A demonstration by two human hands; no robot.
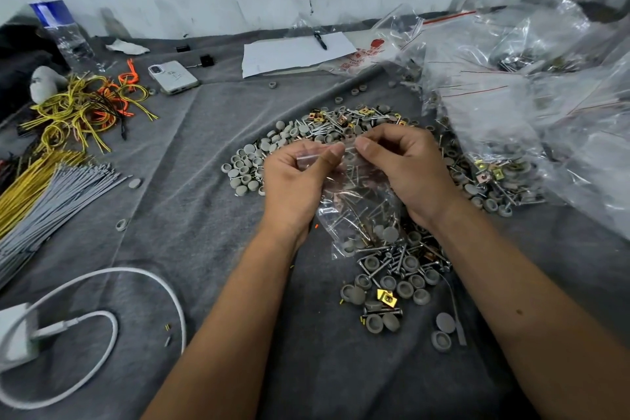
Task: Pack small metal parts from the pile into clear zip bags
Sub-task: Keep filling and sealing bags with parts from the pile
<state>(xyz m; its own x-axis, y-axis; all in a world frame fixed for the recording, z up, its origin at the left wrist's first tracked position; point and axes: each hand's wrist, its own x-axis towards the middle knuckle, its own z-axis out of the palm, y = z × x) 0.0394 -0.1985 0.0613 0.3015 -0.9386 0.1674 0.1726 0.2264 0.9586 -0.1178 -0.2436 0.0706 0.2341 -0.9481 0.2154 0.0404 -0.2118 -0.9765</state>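
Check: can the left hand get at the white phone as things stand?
Probably not right away. The left hand pinches the top of the zip bag together with the right hand. The white phone lies uncovered on the grey cloth to the far left; the path looks free once it lets go.

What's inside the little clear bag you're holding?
Inside the small zip bag, pinched at its top by the left hand and right hand, are screws and a few grey caps. The hands cover part of it.
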